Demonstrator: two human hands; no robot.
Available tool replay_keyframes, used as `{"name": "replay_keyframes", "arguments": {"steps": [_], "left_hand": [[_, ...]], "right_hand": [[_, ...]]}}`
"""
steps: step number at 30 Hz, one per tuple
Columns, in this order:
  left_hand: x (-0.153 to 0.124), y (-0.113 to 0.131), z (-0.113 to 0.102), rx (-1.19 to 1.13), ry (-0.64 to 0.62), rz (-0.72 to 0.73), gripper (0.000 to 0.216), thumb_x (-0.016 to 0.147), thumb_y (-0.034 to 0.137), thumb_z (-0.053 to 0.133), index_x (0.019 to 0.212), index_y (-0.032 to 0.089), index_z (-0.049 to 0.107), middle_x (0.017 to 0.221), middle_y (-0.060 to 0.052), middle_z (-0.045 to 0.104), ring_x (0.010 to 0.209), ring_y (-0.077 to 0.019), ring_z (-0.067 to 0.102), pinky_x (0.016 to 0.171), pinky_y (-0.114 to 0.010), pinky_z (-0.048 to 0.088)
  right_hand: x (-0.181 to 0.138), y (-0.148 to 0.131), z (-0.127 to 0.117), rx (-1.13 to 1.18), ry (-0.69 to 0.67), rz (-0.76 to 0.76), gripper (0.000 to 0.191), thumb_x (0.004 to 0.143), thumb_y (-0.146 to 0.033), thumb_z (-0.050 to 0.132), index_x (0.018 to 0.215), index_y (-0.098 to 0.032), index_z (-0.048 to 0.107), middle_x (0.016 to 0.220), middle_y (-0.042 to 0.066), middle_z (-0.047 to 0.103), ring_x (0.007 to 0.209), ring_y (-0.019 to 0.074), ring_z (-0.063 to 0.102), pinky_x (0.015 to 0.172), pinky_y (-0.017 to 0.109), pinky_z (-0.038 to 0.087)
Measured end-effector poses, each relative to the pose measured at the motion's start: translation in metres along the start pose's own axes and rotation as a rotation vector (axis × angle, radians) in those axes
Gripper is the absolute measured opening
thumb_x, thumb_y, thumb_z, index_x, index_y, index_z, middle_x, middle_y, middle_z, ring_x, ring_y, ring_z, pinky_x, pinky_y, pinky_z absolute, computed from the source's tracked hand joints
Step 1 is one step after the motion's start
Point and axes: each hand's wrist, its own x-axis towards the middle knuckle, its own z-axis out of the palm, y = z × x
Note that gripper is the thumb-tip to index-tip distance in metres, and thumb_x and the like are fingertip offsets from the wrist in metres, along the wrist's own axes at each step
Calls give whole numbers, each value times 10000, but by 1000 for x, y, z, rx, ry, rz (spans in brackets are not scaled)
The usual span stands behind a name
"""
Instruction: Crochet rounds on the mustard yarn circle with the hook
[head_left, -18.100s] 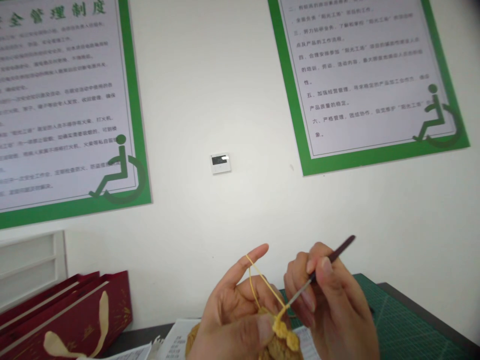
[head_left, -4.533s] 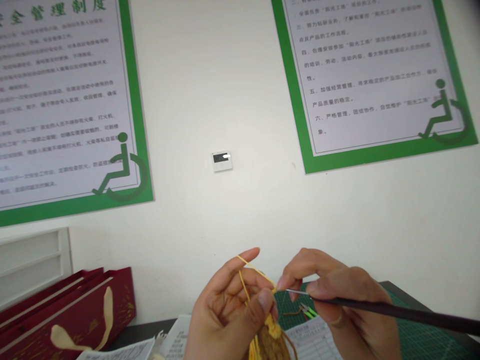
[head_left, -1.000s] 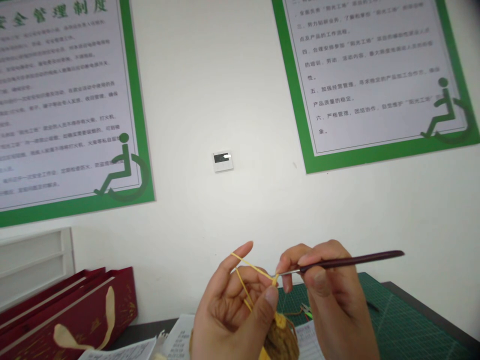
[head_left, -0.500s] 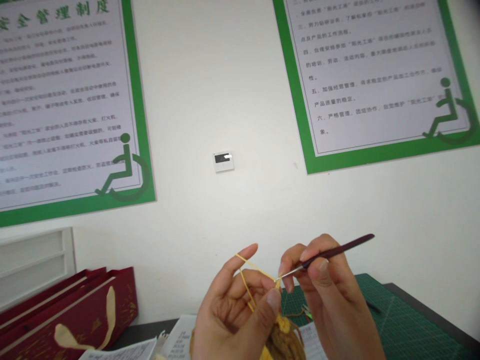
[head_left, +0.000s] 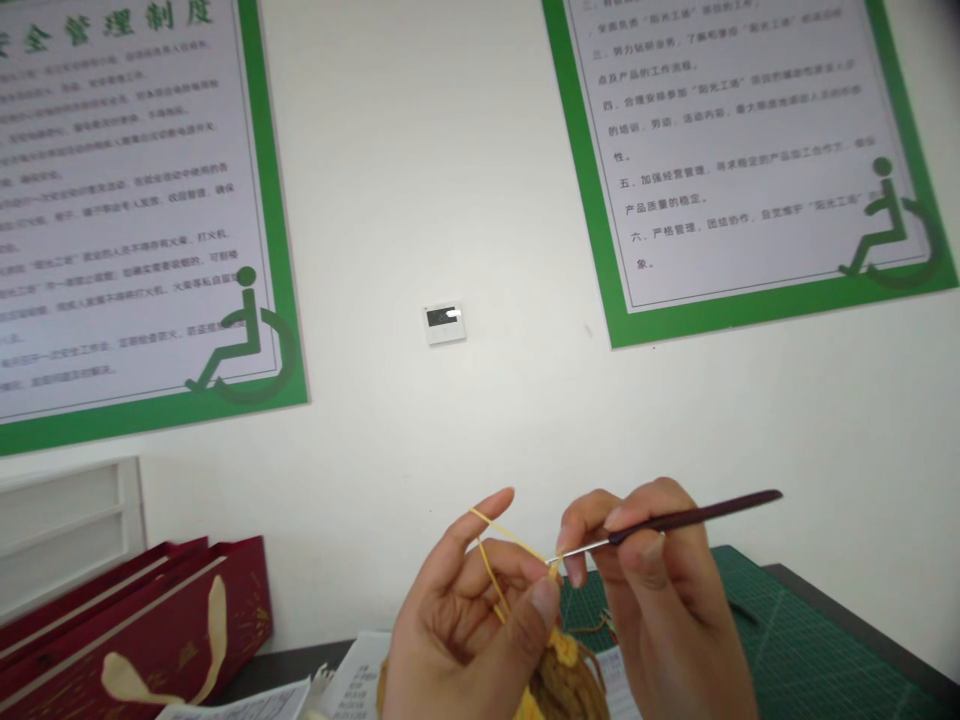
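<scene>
My right hand (head_left: 660,570) grips a crochet hook (head_left: 697,515) by its dark handle, the handle's end pointing up to the right. The hook's thin metal tip meets yellow stitches beside my left thumb. My left hand (head_left: 472,610) pinches the yellow crochet piece (head_left: 553,575) between thumb and fingers, its index finger raised. Yellow yarn (head_left: 491,570) loops over that index finger and runs taut to the hook tip. Below hangs a brown and yellow crocheted part (head_left: 566,680), partly hidden by my left hand.
Dark red gift bags (head_left: 187,640) with cream ribbon handles stand at the left. Printed papers (head_left: 360,670) lie at the table's front. A green cutting mat (head_left: 810,640) spreads to the right. Behind are a white wall, a small wall panel (head_left: 444,325) and two green-framed posters (head_left: 607,250).
The hook's handle has tilted lower, its far end shifting right and down. My right fingers turned slightly with it. My left hand stays nearly in place.
</scene>
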Motion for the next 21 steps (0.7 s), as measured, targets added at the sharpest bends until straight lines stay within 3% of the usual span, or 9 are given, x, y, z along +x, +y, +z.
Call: {"name": "replay_keyframes", "arguments": {"steps": [6,12,21], "left_hand": [[1,0,-4,19,-8,-5,557,663,218,978,1185,220,785,670,-23,755,613,-122,642,598,-199,483],[1,-1,-6,35,-7,-7,573,663,225,976,1199,210,773,669,-21,749,604,-122,638,596,-204,485],[1,0,-4,38,5,23,535,671,208,976,1173,218,791,674,-31,772,597,-112,657,596,-176,491]], "right_hand": [[4,-3,-7,0,-60,12,129,1073,-395,524,1034,-297,598,926,7,733,750,148,638,705,291,532],[8,-8,-14,-117,-149,-106,108,1087,-338,510,1082,-301,611,941,6,732,784,146,665,727,300,552],[10,-18,-9,-259,-148,-228,100,1072,-282,544,1084,-287,644,901,18,729,755,150,689,675,292,576]]}}
